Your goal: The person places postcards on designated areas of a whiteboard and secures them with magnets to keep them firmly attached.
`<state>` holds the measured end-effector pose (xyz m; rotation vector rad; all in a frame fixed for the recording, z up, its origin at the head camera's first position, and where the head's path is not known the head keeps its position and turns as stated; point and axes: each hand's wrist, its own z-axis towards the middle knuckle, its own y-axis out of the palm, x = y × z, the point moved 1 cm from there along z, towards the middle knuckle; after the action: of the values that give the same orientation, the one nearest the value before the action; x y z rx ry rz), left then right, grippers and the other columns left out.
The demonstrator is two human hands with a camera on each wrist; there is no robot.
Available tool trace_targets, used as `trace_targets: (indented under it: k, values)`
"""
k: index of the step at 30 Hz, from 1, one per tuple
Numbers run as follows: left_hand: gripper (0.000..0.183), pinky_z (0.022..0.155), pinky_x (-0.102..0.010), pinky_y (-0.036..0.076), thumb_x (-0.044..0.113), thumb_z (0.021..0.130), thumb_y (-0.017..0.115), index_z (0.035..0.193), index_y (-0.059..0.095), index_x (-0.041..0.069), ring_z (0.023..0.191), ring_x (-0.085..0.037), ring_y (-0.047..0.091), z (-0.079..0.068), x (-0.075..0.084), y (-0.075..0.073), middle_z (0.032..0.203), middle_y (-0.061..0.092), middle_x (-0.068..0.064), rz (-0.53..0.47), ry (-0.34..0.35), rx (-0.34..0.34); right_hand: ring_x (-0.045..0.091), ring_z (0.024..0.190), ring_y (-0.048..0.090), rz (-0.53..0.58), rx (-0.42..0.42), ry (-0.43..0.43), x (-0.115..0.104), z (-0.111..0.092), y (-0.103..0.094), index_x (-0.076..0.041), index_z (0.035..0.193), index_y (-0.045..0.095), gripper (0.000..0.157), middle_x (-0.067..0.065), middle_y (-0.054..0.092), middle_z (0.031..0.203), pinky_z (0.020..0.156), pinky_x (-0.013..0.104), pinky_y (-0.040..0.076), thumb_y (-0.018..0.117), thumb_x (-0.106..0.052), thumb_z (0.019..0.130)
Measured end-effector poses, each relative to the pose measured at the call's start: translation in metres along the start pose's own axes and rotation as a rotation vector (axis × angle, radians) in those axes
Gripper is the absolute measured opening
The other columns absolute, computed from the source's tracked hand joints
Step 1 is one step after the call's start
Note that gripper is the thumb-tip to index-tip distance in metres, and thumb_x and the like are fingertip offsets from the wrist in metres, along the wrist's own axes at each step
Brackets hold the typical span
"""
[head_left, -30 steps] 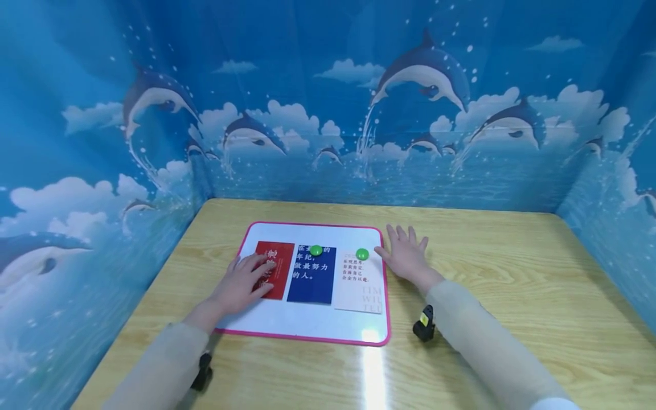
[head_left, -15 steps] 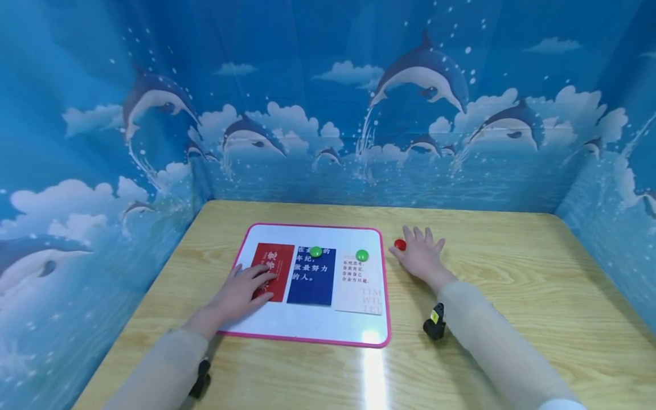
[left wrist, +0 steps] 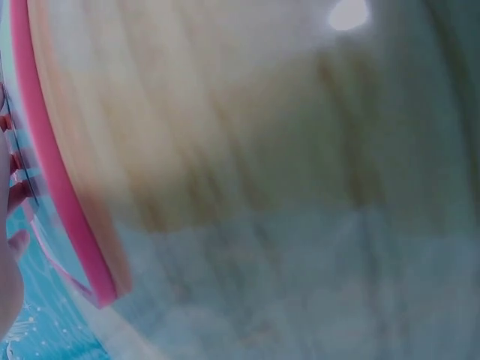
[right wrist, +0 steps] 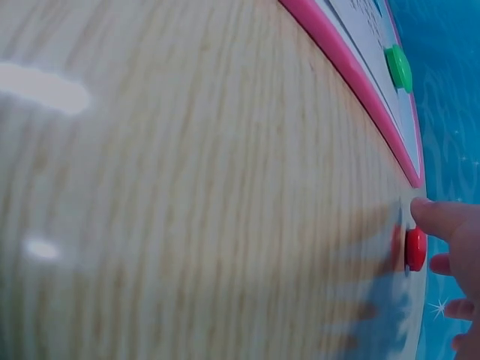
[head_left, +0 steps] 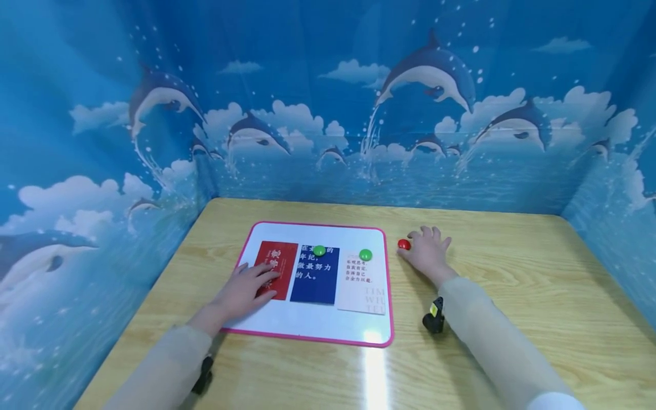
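My left hand (head_left: 246,290) lies with spread fingers over the lower left of a red card (head_left: 285,262) on a pink-edged whiteboard (head_left: 307,323), hiding part of the card's print. Beside it on the board are a blue card (head_left: 315,290) and a white card (head_left: 356,296), each with a round green magnet (head_left: 319,250) at its top. Right of the board, a round red magnet (head_left: 404,244) sits on the table between the thumb and forefinger of my right hand (head_left: 427,253). In the right wrist view, the thumb stands apart from the red magnet (right wrist: 415,249).
A wooden table (head_left: 533,273) carries the board. A blue curtain (head_left: 328,102) printed with dolphins and clouds surrounds its back and sides. Black wrist cameras (head_left: 434,316) hang under both sleeves.
My right hand has moved right, away from the board's edge, and the red magnet has come into sight at its fingers. My left hand stays on the red card.
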<state>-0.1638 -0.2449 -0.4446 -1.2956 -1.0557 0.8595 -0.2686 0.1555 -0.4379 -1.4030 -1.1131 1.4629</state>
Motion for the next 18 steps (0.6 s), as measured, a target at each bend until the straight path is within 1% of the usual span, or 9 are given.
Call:
trace_targets:
  k: [4, 7, 10, 15, 18]
  values:
    - [0.061, 0.108, -0.054, 0.033, 0.048, 0.084, 0.063, 0.137, 0.048, 0.023, 0.135, -0.03, 0.038, -0.0023, -0.0001, -0.0012, 0.145, 0.044, -0.006, -0.012, -0.01, -0.026, 0.054, 0.134, 0.016, 0.007, -0.001, -0.019, -0.0024, 0.0, -0.0001, 0.0, 0.12, 0.059, 0.053, 0.032, 0.033, 0.142, 0.101, 0.076, 0.004, 0.066, -0.039, 0.084]
    - [0.063, 0.106, -0.053, 0.036, 0.048, 0.085, 0.062, 0.14, 0.044, 0.024, 0.137, -0.031, 0.035, -0.0041, 0.0006, -0.0021, 0.149, 0.039, -0.005, -0.039, -0.018, -0.048, 0.055, 0.134, 0.016, 0.009, 0.0, -0.027, -0.0036, -0.0003, 0.0003, 0.0, 0.119, 0.059, 0.049, 0.033, 0.033, 0.141, 0.101, 0.077, 0.004, 0.065, -0.035, 0.085]
    - [0.062, 0.107, -0.051, 0.037, 0.047, 0.087, 0.059, 0.142, 0.042, 0.025, 0.139, -0.03, 0.033, -0.005, 0.0011, -0.0018, 0.151, 0.036, -0.004, -0.048, -0.013, -0.058, 0.055, 0.133, 0.017, 0.003, 0.006, -0.021, -0.0048, -0.0001, 0.0005, 0.0, 0.12, 0.059, 0.048, 0.033, 0.033, 0.14, 0.101, 0.077, 0.005, 0.065, -0.033, 0.086]
    - [0.06, 0.107, -0.05, 0.037, 0.045, 0.088, 0.058, 0.142, 0.042, 0.024, 0.139, -0.029, 0.033, -0.0067, 0.0018, -0.0011, 0.151, 0.036, -0.005, -0.054, -0.011, -0.056, 0.054, 0.132, 0.018, 0.003, 0.008, 0.018, -0.0065, 0.0004, -0.0009, 0.003, 0.121, 0.058, 0.05, 0.033, 0.032, 0.141, 0.101, 0.075, 0.006, 0.064, -0.033, 0.086]
    - [0.06, 0.106, -0.05, 0.038, 0.045, 0.088, 0.059, 0.141, 0.043, 0.023, 0.139, -0.03, 0.033, -0.0068, 0.0028, -0.002, 0.15, 0.036, -0.005, -0.061, -0.015, -0.052, 0.054, 0.132, 0.018, 0.003, 0.005, 0.042, -0.0059, 0.0007, -0.0018, 0.003, 0.117, 0.06, 0.047, 0.033, 0.032, 0.141, 0.102, 0.075, 0.006, 0.063, -0.033, 0.087]
